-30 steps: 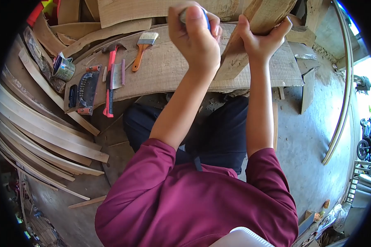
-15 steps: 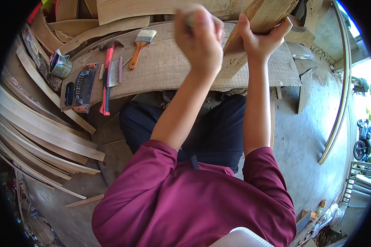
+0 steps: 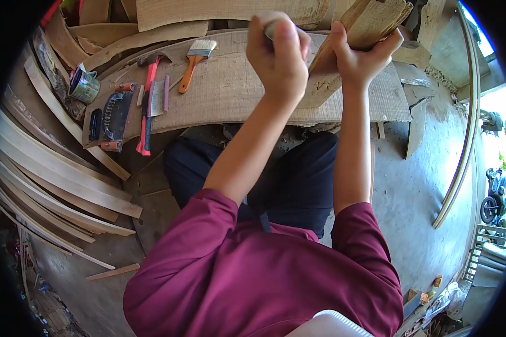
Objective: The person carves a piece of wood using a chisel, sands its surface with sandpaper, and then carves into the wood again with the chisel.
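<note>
Since a second ago the left hand (image 3: pixel 278 56), its grip closed round a small tool, has shifted right, beside the rough wood piece (image 3: pixel 348 42). The right hand (image 3: pixel 357 56) keeps clamping that piece, tilted on the plank tabletop's (image 3: pixel 230 90) far edge.

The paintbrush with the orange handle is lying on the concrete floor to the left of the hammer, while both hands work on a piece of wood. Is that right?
Not quite. In the head view the paintbrush lies on the wide wooden board, to the right of the hammer, not on the floor. The rest holds: the left hand and the right hand are both at the piece of wood.
</note>
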Tool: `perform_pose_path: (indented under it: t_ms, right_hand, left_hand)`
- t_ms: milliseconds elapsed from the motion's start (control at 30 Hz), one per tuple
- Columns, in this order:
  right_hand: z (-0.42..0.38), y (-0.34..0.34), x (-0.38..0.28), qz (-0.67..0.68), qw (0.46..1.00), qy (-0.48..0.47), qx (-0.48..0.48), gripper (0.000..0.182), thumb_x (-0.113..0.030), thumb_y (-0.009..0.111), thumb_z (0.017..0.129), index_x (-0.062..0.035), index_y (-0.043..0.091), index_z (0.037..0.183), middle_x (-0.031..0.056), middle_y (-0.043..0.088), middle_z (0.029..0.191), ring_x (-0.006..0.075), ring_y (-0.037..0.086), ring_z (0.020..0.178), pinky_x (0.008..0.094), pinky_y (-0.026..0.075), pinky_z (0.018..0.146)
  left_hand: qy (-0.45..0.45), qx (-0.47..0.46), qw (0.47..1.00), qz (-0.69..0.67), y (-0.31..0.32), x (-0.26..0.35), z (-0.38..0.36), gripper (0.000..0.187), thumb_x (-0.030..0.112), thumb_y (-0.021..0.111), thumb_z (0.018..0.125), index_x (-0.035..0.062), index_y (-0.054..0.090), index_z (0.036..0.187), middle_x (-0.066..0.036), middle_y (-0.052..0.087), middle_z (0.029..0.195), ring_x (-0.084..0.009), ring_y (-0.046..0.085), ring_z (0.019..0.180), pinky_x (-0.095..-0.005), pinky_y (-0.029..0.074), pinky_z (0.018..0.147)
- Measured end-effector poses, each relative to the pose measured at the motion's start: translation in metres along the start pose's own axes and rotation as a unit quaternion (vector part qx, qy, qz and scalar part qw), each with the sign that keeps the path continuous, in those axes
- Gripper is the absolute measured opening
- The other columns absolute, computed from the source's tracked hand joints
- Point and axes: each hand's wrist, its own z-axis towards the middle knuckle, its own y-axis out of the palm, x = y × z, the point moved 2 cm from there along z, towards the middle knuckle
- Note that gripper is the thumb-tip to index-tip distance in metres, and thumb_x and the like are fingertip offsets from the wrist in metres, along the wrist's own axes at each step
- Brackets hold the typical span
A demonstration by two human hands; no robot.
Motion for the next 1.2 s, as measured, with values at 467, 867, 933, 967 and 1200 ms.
perform_pose_path:
  t_ms: [467, 867, 933, 967, 1200]
  right_hand:
    - [0.002, 0.003, 0.002, 0.054, 0.999, -0.001, 0.001, 0.083, -0.036, 0.09, 0.064, -0.0022, 0.037, 0.117, 0.0106, 0.053, 0.106, 0.0179, 0.053, 0.097, 0.0311, 0.046, 0.086]
    - [0.0, 0.003, -0.001, 0.019, 1.0, 0.0, 0.008, 0.084, -0.035, 0.09, 0.064, -0.0019, 0.036, 0.119, 0.0128, 0.055, 0.107, 0.0191, 0.055, 0.098, 0.0321, 0.048, 0.086]
    - [-0.002, 0.002, 0.003, 0.024, 1.0, 0.002, 0.005, 0.085, -0.035, 0.09, 0.064, -0.002, 0.035, 0.121, 0.0125, 0.055, 0.107, 0.0194, 0.055, 0.098, 0.0314, 0.048, 0.086]
    - [-0.002, 0.003, 0.003, 0.024, 1.0, 0.003, 0.006, 0.085, -0.035, 0.09, 0.064, -0.002, 0.035, 0.121, 0.0125, 0.055, 0.107, 0.0194, 0.055, 0.098, 0.0314, 0.048, 0.086]
    - [-0.003, 0.001, 0.0, -0.025, 1.0, 0.009, 0.008, 0.087, -0.039, 0.09, 0.062, -0.0029, 0.036, 0.12, 0.0126, 0.057, 0.105, 0.0195, 0.057, 0.095, 0.0316, 0.049, 0.083]
  left_hand:
    - [0.063, -0.019, 0.994, -0.085, -0.001, 0.01, 0.013, 0.028, 0.031, 0.055, 0.097, 0.0071, 0.046, 0.087, 0.0, 0.047, 0.057, -0.0059, 0.045, 0.044, -0.0215, 0.035, 0.04]
    - [0.031, 0.017, 0.999, 0.008, 0.004, 0.019, 0.012, 0.042, 0.052, 0.044, 0.093, 0.0107, 0.042, 0.084, -0.005, 0.038, 0.048, -0.0134, 0.035, 0.035, -0.0261, 0.028, 0.033]
    - [0.062, 0.026, 0.998, -0.009, 0.008, 0.032, 0.014, 0.041, 0.052, 0.042, 0.093, 0.011, 0.043, 0.085, -0.005, 0.038, 0.047, -0.0132, 0.035, 0.035, -0.0263, 0.027, 0.033]
    - [0.072, 0.027, 0.997, -0.014, 0.009, 0.033, 0.013, 0.042, 0.052, 0.042, 0.093, 0.011, 0.044, 0.086, -0.005, 0.038, 0.047, -0.0131, 0.035, 0.035, -0.0263, 0.027, 0.033]
    - [0.036, -0.063, 0.994, -0.086, 0.002, -0.001, 0.004, 0.026, 0.03, 0.055, 0.097, 0.006, 0.048, 0.089, 0.0, 0.047, 0.058, -0.0065, 0.047, 0.047, -0.0213, 0.035, 0.042]
